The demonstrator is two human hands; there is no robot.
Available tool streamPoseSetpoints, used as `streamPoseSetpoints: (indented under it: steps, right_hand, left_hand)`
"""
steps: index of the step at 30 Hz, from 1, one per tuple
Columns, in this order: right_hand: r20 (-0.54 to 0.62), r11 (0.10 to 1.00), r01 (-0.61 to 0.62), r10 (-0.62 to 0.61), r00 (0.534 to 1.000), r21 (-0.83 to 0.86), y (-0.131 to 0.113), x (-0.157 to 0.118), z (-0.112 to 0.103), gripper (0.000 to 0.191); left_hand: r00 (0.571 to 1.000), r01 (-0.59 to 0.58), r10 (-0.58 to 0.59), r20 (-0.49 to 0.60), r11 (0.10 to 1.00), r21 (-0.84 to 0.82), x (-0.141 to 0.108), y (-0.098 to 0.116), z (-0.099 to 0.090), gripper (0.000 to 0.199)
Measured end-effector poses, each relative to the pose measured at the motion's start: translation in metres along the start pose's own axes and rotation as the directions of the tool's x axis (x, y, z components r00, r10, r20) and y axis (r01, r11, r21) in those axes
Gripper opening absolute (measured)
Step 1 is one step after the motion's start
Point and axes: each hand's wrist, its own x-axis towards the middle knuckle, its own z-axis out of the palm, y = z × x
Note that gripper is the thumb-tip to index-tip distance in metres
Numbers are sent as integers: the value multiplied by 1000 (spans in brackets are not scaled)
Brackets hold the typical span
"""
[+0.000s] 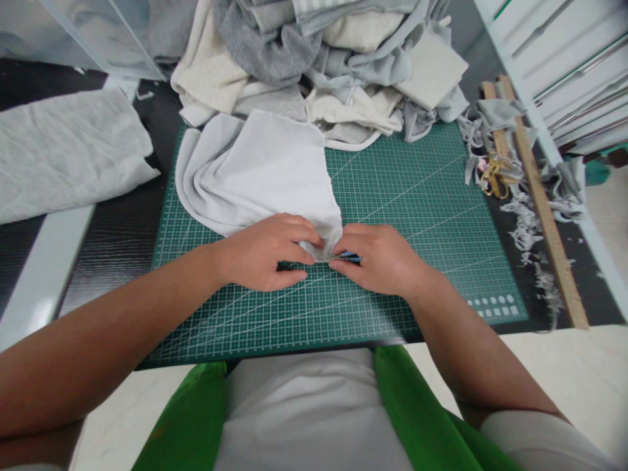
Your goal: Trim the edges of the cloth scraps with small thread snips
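A pale grey-white cloth [279,163] lies folded on a green cutting mat [412,190], its left part in soft curved folds. My left hand [269,252] rests on the near corner, fingers bent over the fabric with a bit of it between them; the thumb is held apart. Close by on the right, my right hand [377,258] is closed around a small blue tool with a metal tip [350,256], which looks like thread snips. Its thumb and index finger meet at the cloth's raw edge. The palm hides most of the tool.
Behind the mat is a heap of grey and cream fabrics [275,52]. Another grey cloth [69,150] lies at left, near a clear plastic bin [118,39]. At right are gold-handled scissors [493,180], fabric scraps [523,226] and wooden strips [549,222].
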Motion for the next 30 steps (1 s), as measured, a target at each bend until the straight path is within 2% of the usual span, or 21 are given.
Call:
streamPoseSetpoints:
  steps: [15,25,30]
  right_hand:
    - [36,1000,-16,17,999,-26,-3,1,1,15]
    - [21,999,-27,26,999,43,-1,1,1,11]
    - [32,1000,-29,29,999,-4,-3,2,1,13]
  left_hand:
    - [1000,-4,4,2,1000,2,1,1,-1,13]
    - [1000,-1,1,2,1000,-6,0,1,-1,12]
    - [1000,-12,12,4,1000,-7,1,1,0,13]
